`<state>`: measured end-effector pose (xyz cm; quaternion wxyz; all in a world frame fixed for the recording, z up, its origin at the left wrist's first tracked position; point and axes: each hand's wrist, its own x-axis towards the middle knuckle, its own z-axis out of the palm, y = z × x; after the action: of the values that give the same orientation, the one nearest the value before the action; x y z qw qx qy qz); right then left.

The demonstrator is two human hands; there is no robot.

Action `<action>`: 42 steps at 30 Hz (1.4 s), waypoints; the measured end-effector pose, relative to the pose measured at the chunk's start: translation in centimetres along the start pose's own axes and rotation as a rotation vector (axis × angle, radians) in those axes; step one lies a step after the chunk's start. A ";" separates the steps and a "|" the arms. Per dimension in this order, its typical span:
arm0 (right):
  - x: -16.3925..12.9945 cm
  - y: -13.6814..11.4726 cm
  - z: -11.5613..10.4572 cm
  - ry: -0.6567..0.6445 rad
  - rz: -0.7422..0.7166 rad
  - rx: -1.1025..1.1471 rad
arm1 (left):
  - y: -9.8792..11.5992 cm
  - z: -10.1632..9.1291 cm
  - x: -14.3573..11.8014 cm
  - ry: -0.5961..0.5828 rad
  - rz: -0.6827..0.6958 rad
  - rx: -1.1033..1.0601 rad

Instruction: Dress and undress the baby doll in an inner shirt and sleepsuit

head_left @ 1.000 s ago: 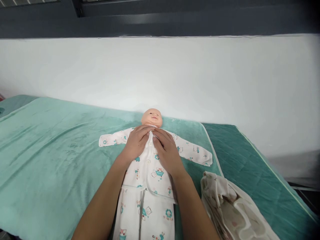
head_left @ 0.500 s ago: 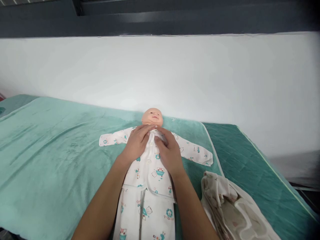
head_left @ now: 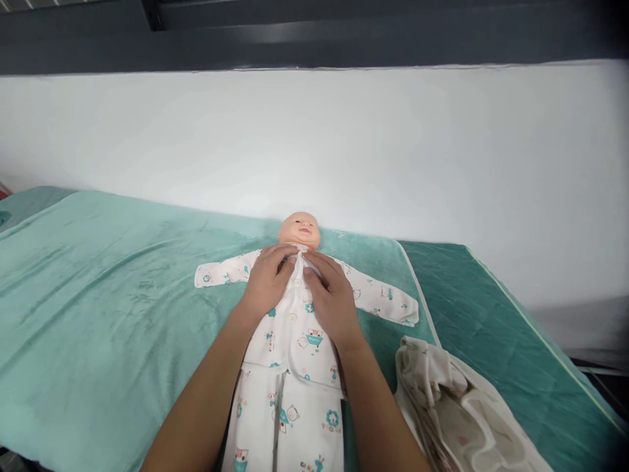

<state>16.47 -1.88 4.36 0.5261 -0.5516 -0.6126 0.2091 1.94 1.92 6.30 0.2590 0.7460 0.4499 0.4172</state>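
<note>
A: Position of the baby doll (head_left: 299, 229)?
B: Supine on the green towel (head_left: 108, 288), dressed in a printed romper (head_left: 295, 341).
A: Hands?
B: Left hand (head_left: 268, 280) and right hand (head_left: 331, 296) both rest on the chest, fingers pinching the placket below the collar. Crumpled cloth (head_left: 457, 413) lies to the right.

Our baby doll (head_left: 299, 229) on its back on the green towel, arms spread wide, dressed in a white printed buttoned top (head_left: 295, 328) and matching trousers (head_left: 289, 419), head bare
</note>
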 end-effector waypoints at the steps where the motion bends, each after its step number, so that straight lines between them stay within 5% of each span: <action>1: 0.0 0.0 0.0 0.012 -0.001 0.005 | 0.0 0.0 0.0 0.000 0.002 0.001; 11: -0.1 -0.2 0.0 0.045 -0.012 -0.006 | -0.2 0.2 0.1 -0.004 0.001 0.008; 32: 0.2 0.5 -0.4 -0.182 -0.181 -0.210 | 0.1 -0.5 0.2 -0.090 -0.024 -0.045; 42: 0.4 -0.1 -0.3 -0.086 -0.053 -0.025 | -0.1 -0.3 0.0 -0.055 0.051 -0.017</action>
<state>16.77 -1.65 4.73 0.4977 -0.5320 -0.6517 0.2109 1.65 2.00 6.36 0.2669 0.7662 0.4197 0.4069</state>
